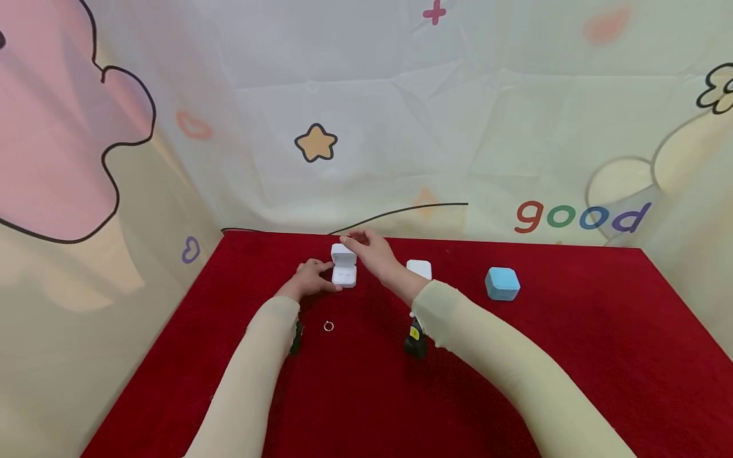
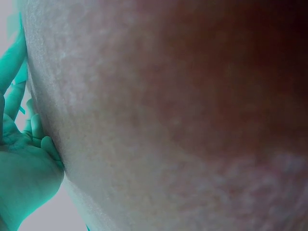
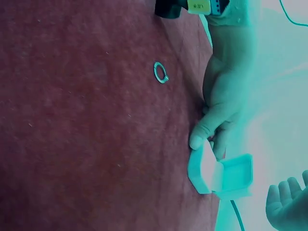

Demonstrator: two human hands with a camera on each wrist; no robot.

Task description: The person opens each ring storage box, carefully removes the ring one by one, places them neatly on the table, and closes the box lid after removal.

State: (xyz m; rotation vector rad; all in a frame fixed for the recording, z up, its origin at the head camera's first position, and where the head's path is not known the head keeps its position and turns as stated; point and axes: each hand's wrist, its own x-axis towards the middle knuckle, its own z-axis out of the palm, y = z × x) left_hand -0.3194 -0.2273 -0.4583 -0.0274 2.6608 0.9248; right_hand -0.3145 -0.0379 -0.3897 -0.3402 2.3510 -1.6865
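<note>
A small white ring box (image 1: pixel 344 275) stands with its lid raised near the far side of the red table. My left hand (image 1: pixel 312 278) holds the box's base at its left, the thumb at the front corner; the right wrist view also shows this grip on the box (image 3: pixel 201 166). Beside the raised lid, my right hand (image 1: pixel 373 253) has its fingers loosely bent. A gap separates the right hand (image 3: pixel 288 207) from the lid in the right wrist view. Nearer the front, a ring (image 1: pixel 329 326) lies on the cloth. Blurred skin fills most of the left wrist view.
A second white box (image 1: pixel 419 268) is partly behind the right forearm. Farther right sits a light blue box (image 1: pixel 502 284), closed. Red cloth (image 1: pixel 366 394) covers the table. A printed curtain (image 1: pixel 372 127) hangs behind it. Each wrist carries a dark camera (image 1: pixel 415 340).
</note>
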